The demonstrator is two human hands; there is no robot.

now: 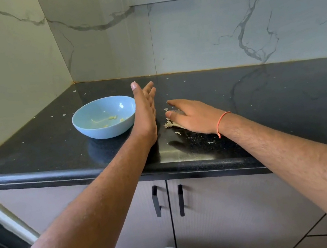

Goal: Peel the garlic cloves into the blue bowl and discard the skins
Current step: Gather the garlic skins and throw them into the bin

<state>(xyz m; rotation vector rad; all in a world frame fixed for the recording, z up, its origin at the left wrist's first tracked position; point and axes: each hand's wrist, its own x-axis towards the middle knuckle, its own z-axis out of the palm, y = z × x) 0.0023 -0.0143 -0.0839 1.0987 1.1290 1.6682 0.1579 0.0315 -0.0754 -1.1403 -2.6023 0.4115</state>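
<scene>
A light blue bowl (102, 125) stands on the black counter (261, 94) and holds a few peeled garlic cloves (112, 117). My left hand (145, 109) stands on its edge just right of the bowl, fingers straight, thumb up. My right hand (191, 117) lies flat on the counter, palm down, fingers straight and pointing left. A small heap of papery garlic skins (170, 124) sits under and in front of its thumb, between the two hands.
Tiny skin flakes (211, 142) are scattered over the counter, also near the back wall. Marble walls close the corner behind and to the left. The counter's rounded front edge runs above cabinet doors with two black handles (157, 203).
</scene>
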